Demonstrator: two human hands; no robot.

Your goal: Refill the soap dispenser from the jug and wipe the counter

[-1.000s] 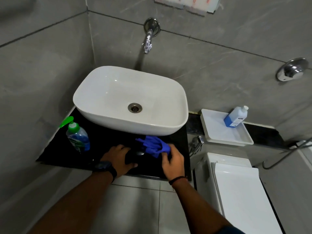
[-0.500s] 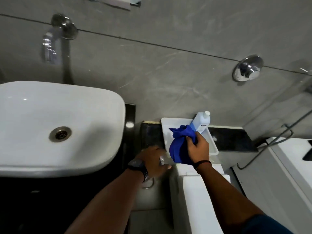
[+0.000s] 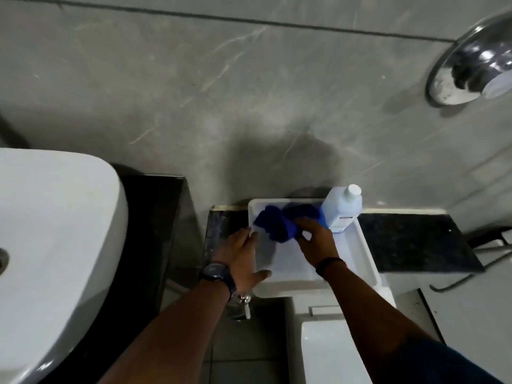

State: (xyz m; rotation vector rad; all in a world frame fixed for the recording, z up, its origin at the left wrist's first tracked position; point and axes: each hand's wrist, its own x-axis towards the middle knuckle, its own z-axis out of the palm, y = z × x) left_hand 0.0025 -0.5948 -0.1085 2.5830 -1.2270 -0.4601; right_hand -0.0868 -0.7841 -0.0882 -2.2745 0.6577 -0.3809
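Wall: grey tile fills the upper frame; a chrome fitting (image 3: pixel 473 65) sits at upper right.
Counter (image 3: pixel 410 242): black ledge along the wall at centre right, bare to the right of the tray.
Tray (image 3: pixel 368 259): white, centre frame, its left edge overhanging the ledge.
Jug (image 3: pixel 342 209): capped, upright in the tray's far right corner, against the wall.
Cloth (image 3: pixel 279 221): blue, bunched at the tray's far end, touching the jug.
Right hand (image 3: pixel 315 242): fingers closed on the cloth's near edge.
Left hand (image 3: pixel 239 256): open, flat over the tray's left rim.
Basin (image 3: pixel 55 245): white, left of frame, well apart from the tray.
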